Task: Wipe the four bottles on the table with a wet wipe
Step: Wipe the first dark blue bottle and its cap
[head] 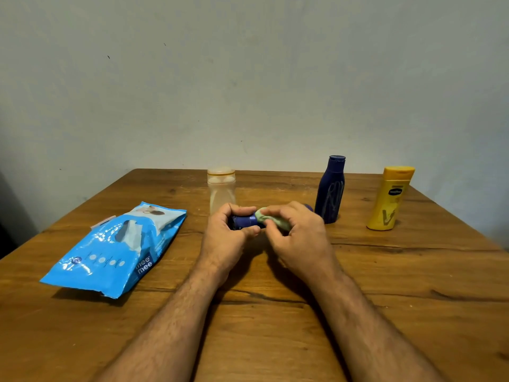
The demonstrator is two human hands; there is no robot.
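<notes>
While both hands meet over the middle of the table, each grips its own thing:
Left hand (230,230): fingers and thumb curled round one end of a small dark blue bottle (246,220), held sideways above the wood.
Right hand (296,230): fingers curled, pinching a crumpled pale green wet wipe (271,217) against the other end of that bottle, whose far tip shows past the knuckles.
Clear bottle (221,190): upright, just behind the left hand, pale cap on.
Tall dark blue bottle (330,190): upright, just right of the right hand, flip cap shut.
Yellow bottle (389,198): upright, further right, near the table edge.
Wipes pack (115,250): blue, lying flat well left of the hands, a white wipe showing at its opening.
Table (275,340): brown wood, against a pale wall.
</notes>
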